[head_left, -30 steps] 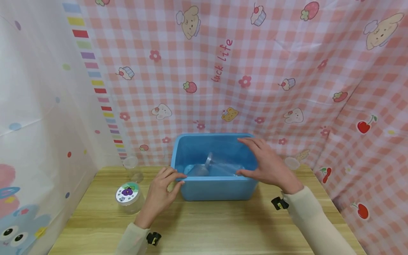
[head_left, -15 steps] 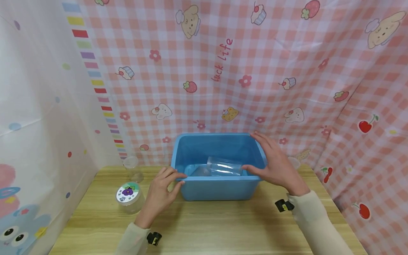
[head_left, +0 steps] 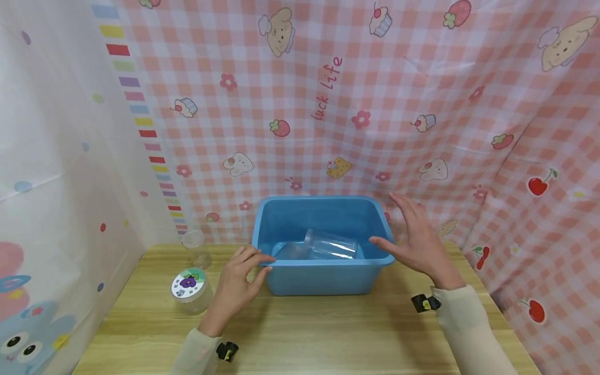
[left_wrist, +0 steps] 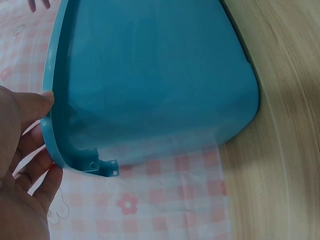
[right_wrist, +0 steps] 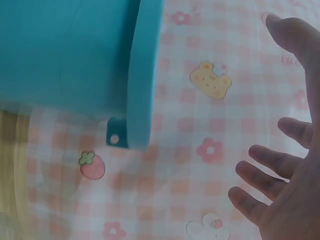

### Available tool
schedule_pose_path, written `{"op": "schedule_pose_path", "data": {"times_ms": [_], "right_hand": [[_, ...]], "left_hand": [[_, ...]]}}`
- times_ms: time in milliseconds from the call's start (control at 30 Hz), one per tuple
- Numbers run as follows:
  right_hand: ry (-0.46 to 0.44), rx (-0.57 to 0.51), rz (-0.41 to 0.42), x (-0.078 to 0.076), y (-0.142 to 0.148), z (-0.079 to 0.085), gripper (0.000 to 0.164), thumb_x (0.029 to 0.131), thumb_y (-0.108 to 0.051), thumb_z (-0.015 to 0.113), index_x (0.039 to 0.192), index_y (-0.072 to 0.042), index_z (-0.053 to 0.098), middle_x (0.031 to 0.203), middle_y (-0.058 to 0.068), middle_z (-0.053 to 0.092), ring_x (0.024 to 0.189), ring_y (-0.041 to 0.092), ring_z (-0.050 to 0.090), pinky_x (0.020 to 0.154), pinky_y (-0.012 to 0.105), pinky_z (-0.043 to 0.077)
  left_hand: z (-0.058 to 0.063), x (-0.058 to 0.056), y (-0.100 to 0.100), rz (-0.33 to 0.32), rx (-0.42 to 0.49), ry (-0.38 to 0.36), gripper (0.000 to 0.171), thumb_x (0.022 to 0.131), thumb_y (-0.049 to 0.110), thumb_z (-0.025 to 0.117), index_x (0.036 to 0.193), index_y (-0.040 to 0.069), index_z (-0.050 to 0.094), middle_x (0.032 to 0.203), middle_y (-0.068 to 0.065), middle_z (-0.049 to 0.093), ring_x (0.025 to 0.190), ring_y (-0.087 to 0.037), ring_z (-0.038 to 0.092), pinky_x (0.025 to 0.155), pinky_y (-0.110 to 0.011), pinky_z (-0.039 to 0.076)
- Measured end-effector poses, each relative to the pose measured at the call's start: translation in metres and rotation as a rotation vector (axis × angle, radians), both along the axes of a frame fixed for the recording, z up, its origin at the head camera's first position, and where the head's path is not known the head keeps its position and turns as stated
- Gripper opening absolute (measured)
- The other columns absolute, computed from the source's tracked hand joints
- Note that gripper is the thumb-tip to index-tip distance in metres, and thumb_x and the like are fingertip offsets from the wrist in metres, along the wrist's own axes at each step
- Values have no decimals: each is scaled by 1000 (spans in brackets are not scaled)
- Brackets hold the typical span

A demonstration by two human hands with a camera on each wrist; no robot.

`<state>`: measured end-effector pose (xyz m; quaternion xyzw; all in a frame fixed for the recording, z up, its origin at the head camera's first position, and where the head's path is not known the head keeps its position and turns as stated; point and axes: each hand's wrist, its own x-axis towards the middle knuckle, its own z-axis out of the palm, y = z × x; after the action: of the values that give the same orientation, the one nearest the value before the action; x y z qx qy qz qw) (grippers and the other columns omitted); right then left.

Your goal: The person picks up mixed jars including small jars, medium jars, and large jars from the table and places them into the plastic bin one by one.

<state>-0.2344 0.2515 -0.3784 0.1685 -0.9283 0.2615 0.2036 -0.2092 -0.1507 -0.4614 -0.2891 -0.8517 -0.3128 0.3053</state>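
We see a wooden desk (head_left: pixel 328 333) with a pale grain, walled in by hanging cloths. At its left side stands a clear jar (head_left: pixel 189 290) with a white lid that carries a purple print. Behind that jar, near the back corner, stands a smaller clear cup (head_left: pixel 196 248), upright. Near the right back edge of the desk we make out one more clear cup (head_left: pixel 450 229), mostly hidden. The backdrop (head_left: pixel 356 104) is a pink and white checked cloth printed with strawberries, cupcakes, flowers, bears and the words "luck life". On the left hangs a white cloth (head_left: pixel 51 172) with coloured dots and a striped edge.
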Motion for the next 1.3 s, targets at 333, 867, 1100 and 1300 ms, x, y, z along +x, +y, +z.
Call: {"op": "schedule_pose_path", "data": {"times_ms": [333, 867, 1100, 1300], "right_hand": [[-25, -39, -53, -3, 17, -5, 105, 80, -49, 85, 163, -23, 26, 165, 17, 34, 148, 48, 32, 107, 79, 31], [-123, -58, -146, -6, 44, -16, 105, 84, -50, 82, 163, -14, 24, 161, 25, 35, 145, 52, 29, 106, 81, 29], [-161, -74, -166, -8, 58, -20, 105, 85, -53, 80, 164, -13, 23, 164, 25, 30, 146, 53, 30, 106, 81, 29], [-189, -99, -181, -11, 68, -28, 106, 85, -54, 79, 164, -13, 21, 164, 26, 28, 147, 54, 28, 106, 80, 28]], "left_hand": [[1, 1, 0, 8, 2, -15, 19, 87, 10, 82, 104, 19, 77, 100, 4, 67, 99, -15, 57, 82, -37, 54], [-2, -1, 0, 2, 10, 5, 18, 87, 9, 82, 103, 15, 78, 100, 4, 67, 97, -16, 57, 78, -36, 53], [-1, 0, 0, 8, 9, -14, 18, 87, 10, 82, 103, 15, 78, 100, 4, 67, 97, -16, 56, 79, -36, 53], [0, 0, 0, 11, 9, -35, 17, 89, 12, 81, 105, 16, 78, 101, 5, 67, 99, -15, 57, 80, -36, 53]]}}
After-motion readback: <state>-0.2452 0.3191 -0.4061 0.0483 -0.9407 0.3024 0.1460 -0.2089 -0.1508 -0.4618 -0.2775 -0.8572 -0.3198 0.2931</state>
